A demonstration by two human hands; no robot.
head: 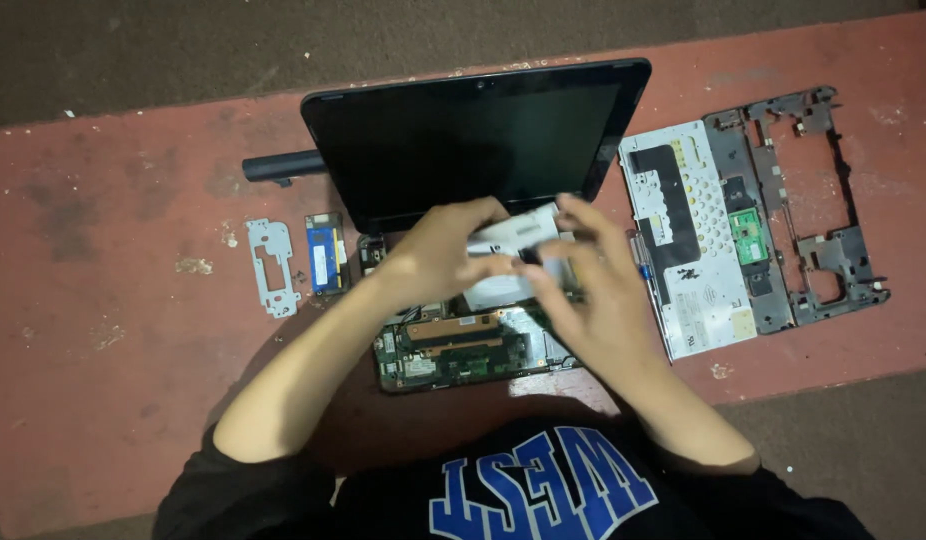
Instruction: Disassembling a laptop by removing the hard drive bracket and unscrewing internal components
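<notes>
White part (513, 232) pinched between left hand (438, 250), right hand (583, 275) fingertips.

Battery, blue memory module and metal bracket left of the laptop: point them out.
Battery (283, 165), head view, middle of the black bar.
Blue memory module (325, 256), head view, centre of its blue face.
Metal bracket (271, 268), head view, its left rail.

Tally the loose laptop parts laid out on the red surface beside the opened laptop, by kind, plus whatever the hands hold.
Black cylindrical battery pack: 1
Silver perforated metal bracket: 1
Small blue circuit module: 1
White-backed keyboard panel: 1
Dark grey plastic frame cover: 1
Flat silver rectangular part held by left hand and right hand: 1
Total: 6
</notes>
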